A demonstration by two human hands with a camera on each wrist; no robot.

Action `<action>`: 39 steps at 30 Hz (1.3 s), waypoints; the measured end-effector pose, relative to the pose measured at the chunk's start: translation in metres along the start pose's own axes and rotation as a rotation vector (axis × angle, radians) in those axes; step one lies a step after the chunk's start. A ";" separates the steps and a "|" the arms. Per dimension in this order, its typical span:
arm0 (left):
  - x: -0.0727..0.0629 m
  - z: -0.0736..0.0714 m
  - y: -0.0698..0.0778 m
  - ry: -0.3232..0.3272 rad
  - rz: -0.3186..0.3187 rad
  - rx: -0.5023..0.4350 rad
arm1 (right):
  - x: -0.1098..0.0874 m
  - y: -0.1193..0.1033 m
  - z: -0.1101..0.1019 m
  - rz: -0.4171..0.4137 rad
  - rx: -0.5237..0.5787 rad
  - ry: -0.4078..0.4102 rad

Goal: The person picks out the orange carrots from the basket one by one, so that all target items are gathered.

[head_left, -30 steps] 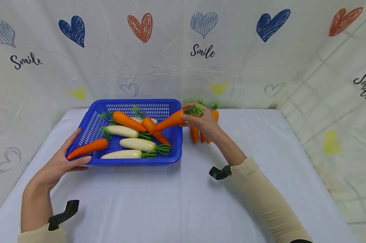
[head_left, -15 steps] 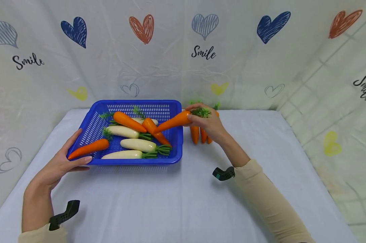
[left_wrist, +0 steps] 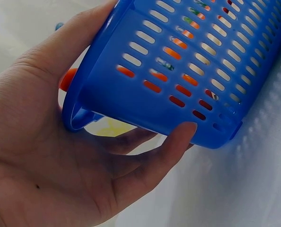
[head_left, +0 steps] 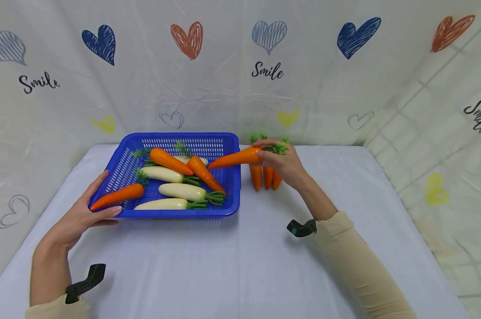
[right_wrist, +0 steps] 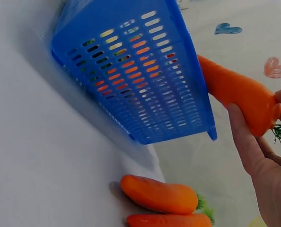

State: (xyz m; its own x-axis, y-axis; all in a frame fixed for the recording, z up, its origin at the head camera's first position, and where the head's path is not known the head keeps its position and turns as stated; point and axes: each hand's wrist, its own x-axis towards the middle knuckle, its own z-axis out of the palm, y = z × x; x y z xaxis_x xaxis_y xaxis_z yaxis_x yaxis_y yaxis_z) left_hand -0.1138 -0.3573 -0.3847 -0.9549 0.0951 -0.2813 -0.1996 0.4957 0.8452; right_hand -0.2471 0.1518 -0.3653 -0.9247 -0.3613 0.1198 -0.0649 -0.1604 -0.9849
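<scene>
In the head view my right hand point(head_left: 282, 161) pinches a carrot point(head_left: 238, 157) near its leafy top. The carrot's tip points left over the right rim of a blue plastic basket point(head_left: 176, 213). My left hand point(head_left: 78, 217) grips the basket's front left corner; the left wrist view has the slotted basket wall point(left_wrist: 145, 61) between thumb and fingers. Inside lie three carrots, including one slanting carrot point(head_left: 206, 175) and one at the near left corner point(head_left: 118, 196). Several white radishes point(head_left: 182, 191) with green stems lie among them; one is partly covered.
Three more carrots point(head_left: 256, 178) lie side by side on the white-covered table point(head_left: 240, 266), right of the basket, their upper parts partly behind my right hand. A pale curtain point(head_left: 320, 97) printed with hearts hangs behind the table.
My right hand has drawn the carrot rightward, its tip leaving the slanting carrot for the basket's right side. The carrot now lies more level. My left hand stays at the corner.
</scene>
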 end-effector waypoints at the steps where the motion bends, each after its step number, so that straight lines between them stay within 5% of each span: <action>1: 0.000 0.000 0.000 0.000 0.001 -0.001 | 0.000 0.000 -0.001 0.001 -0.005 0.003; 11: 0.000 0.001 0.000 0.014 -0.013 0.002 | -0.003 0.000 -0.014 -0.042 -0.136 0.055; 18: 0.000 0.000 -0.002 0.007 -0.004 -0.018 | -0.007 -0.001 -0.027 -0.067 -0.054 0.055; 28: 0.000 -0.001 0.001 -0.001 -0.006 -0.024 | -0.009 -0.005 -0.048 -0.053 -0.035 0.177; 34: 0.000 -0.002 0.002 -0.006 -0.009 -0.026 | -0.012 -0.008 -0.059 -0.087 0.103 0.230; 39: 0.001 -0.001 0.000 -0.007 -0.015 -0.020 | -0.015 -0.005 -0.067 -0.066 0.051 0.258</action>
State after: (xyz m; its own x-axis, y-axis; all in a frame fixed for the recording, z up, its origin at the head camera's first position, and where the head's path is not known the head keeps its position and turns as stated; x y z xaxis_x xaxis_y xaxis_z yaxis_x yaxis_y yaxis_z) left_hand -0.1150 -0.3581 -0.3842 -0.9502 0.0938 -0.2973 -0.2185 0.4798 0.8497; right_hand -0.2579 0.2200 -0.3702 -0.9846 -0.1033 0.1410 -0.1151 -0.2238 -0.9678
